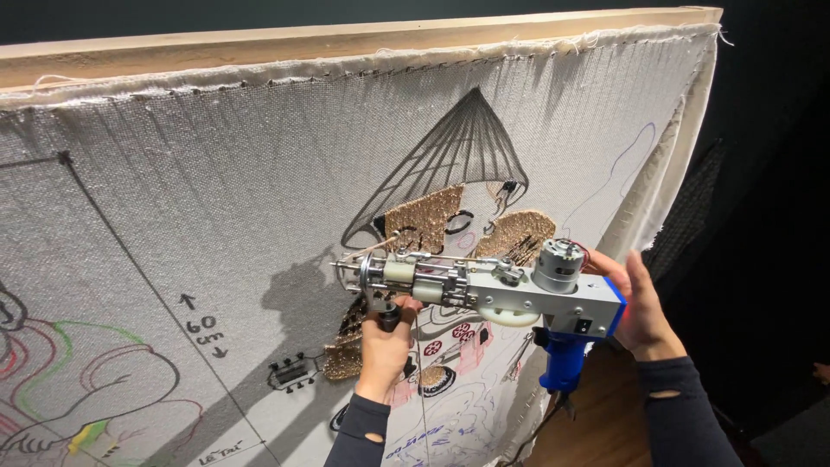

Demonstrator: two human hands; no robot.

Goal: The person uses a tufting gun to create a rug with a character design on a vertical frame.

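A tufting gun [484, 290] with a metal front, a grey body and a blue handle is held sideways against a stretched grey backing cloth [216, 225]. My left hand [385, 342] grips the gun's black front handle from below. My right hand [635, 307] rests flat against the gun's blue rear end, fingers straight. Behind the gun, the cloth carries brown tufted patches [424, 216] inside a line drawing of a figure with a conical hat [462, 151].
The cloth is stapled to a wooden frame [346, 39] whose right edge [692, 130] stands close to my right hand. Coloured sketch lines [78, 380] fill the lower left. A black cord [540, 428] hangs from the gun handle. Darkness lies to the right.
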